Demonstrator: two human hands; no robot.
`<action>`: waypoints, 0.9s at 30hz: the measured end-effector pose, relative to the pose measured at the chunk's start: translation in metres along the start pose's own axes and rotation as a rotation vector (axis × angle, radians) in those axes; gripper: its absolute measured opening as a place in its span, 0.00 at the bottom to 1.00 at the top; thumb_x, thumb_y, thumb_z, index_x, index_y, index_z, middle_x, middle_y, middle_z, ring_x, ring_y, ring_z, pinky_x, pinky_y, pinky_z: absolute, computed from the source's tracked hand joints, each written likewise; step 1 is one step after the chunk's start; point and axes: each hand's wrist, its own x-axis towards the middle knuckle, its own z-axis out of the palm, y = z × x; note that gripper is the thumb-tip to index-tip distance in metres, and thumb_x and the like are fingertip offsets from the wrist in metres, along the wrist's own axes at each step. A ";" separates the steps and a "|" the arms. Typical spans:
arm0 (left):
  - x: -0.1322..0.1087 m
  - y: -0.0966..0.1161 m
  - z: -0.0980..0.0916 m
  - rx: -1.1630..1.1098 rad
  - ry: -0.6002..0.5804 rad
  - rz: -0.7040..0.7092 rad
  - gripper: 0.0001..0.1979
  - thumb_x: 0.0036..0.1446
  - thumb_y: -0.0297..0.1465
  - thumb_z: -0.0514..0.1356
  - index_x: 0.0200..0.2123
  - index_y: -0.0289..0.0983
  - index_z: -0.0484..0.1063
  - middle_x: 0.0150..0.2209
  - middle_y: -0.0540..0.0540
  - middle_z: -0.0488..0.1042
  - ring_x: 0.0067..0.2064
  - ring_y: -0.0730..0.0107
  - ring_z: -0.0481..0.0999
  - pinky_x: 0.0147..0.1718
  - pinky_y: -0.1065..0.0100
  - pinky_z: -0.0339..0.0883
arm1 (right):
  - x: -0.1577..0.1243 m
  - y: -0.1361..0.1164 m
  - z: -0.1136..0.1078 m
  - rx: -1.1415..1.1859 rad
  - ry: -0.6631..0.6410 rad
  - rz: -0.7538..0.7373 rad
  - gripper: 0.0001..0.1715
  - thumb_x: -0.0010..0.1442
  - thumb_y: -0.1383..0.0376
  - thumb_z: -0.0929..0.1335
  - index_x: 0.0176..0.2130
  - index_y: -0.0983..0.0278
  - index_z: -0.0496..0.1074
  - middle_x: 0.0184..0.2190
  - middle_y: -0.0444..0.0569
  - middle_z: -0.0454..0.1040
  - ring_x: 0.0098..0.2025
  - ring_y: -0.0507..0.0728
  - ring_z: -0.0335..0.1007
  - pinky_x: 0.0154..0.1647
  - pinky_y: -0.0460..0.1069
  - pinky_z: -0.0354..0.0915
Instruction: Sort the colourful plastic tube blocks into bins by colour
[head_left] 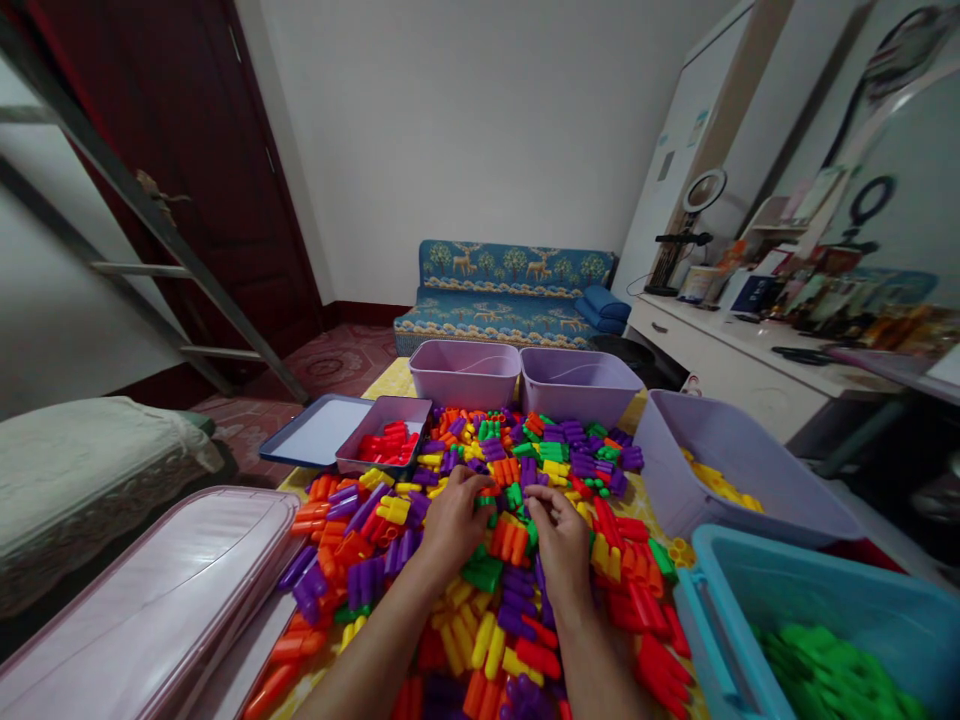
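Narrow gap between left hand (453, 520) and right hand (564, 545), grip of fingers (477, 483) unclear, bins (579, 398) edging pieces (510, 543)

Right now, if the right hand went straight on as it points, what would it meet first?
Probably the green pieces just beyond the right hand, on the side towards the left hand. Depth is unclear here, so it might pass above them.
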 end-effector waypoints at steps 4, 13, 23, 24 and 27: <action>0.004 -0.012 0.004 -0.079 0.033 -0.024 0.17 0.50 0.27 0.61 0.46 0.43 0.72 0.40 0.48 0.72 0.35 0.70 0.72 0.35 0.70 0.61 | -0.002 -0.012 -0.002 -0.142 -0.026 -0.068 0.14 0.55 0.58 0.65 0.37 0.64 0.73 0.35 0.50 0.76 0.37 0.57 0.72 0.38 0.49 0.66; 0.009 -0.026 0.011 -0.278 0.058 -0.046 0.19 0.48 0.25 0.61 0.46 0.41 0.74 0.36 0.50 0.73 0.33 0.72 0.70 0.33 0.72 0.61 | -0.013 -0.039 -0.011 -0.794 -0.496 -0.286 0.29 0.45 0.63 0.75 0.49 0.56 0.73 0.44 0.47 0.74 0.48 0.60 0.67 0.48 0.52 0.62; 0.006 -0.020 0.007 -0.322 -0.047 0.011 0.23 0.50 0.32 0.62 0.52 0.41 0.71 0.37 0.48 0.74 0.30 0.73 0.69 0.29 0.73 0.60 | -0.013 -0.030 -0.006 -0.844 -0.254 -0.238 0.11 0.52 0.62 0.71 0.39 0.61 0.74 0.38 0.47 0.75 0.43 0.59 0.70 0.42 0.50 0.63; 0.005 -0.020 0.006 -0.323 -0.071 0.042 0.25 0.50 0.33 0.63 0.53 0.42 0.70 0.37 0.48 0.74 0.29 0.73 0.68 0.29 0.72 0.59 | -0.011 -0.027 -0.005 -0.833 -0.229 -0.249 0.11 0.53 0.62 0.71 0.38 0.62 0.74 0.38 0.47 0.74 0.43 0.59 0.70 0.42 0.50 0.64; 0.004 -0.020 0.006 -0.324 -0.088 0.099 0.23 0.50 0.33 0.63 0.51 0.42 0.72 0.35 0.48 0.73 0.29 0.73 0.68 0.29 0.72 0.59 | -0.010 -0.021 -0.005 -0.808 -0.199 -0.298 0.12 0.55 0.62 0.70 0.41 0.63 0.75 0.39 0.48 0.73 0.43 0.58 0.69 0.43 0.50 0.64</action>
